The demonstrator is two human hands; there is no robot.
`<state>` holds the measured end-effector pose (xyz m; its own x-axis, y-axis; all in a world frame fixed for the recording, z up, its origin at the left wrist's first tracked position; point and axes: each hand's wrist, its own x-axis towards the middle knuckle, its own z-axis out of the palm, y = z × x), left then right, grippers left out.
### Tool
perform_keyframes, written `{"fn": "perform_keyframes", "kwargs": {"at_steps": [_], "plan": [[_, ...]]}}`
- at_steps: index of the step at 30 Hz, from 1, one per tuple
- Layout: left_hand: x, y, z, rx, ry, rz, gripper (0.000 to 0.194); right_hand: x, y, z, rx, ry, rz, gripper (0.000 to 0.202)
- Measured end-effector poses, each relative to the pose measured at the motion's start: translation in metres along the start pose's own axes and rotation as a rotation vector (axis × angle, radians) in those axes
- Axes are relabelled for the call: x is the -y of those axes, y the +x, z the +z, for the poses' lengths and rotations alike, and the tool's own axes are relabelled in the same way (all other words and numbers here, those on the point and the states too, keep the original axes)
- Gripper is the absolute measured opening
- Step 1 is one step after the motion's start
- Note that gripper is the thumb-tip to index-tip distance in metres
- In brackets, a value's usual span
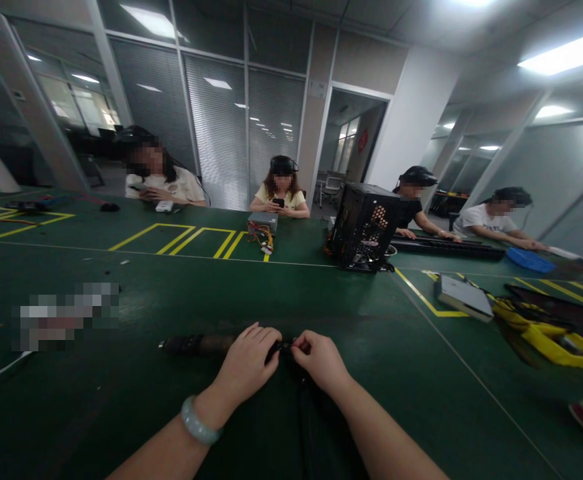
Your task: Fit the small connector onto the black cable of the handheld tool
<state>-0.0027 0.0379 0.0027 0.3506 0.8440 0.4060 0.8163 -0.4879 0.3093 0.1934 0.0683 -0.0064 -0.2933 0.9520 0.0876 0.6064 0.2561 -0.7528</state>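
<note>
A dark electric screwdriver [199, 345] lies sideways on the green table [171, 413], its metal tip toward the left. My left hand [251, 353] is closed over its rear end, fingers bent around it. A pale green bangle circles that wrist. Just to the right, my right hand [319, 357] pinches the cable plug [287, 347] at the screwdriver's rear end. From there a black cable [303, 413] runs down toward me. Whether the plug is fully seated cannot be made out, as fingers cover part of it.
Beyond my hands stand a black computer case [366, 227] and a power supply [262, 223] with loose wires. At right are a grey metal box [464, 297] and a yellow tray [566, 347]. A white cable [1, 370] lies left. Several people sit along the far side.
</note>
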Motion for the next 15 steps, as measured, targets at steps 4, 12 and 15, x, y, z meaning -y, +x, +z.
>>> {"fn": "perform_keyframes", "kwargs": {"at_steps": [4,12,15], "plan": [[-0.0033,0.0003,-0.0002,-0.020,0.018,-0.014,0.025,-0.0027,0.0006,0.0011,0.032,-0.044,-0.050,0.005],[-0.0014,-0.0004,0.0046,-0.038,0.017,-0.011,0.017,-0.0011,-0.0011,-0.0004,0.049,-0.055,-0.102,0.005],[-0.0008,-0.0007,0.0043,-0.016,0.020,0.000,0.017,-0.0022,0.0002,-0.0017,0.075,-0.044,-0.098,0.006]]}}
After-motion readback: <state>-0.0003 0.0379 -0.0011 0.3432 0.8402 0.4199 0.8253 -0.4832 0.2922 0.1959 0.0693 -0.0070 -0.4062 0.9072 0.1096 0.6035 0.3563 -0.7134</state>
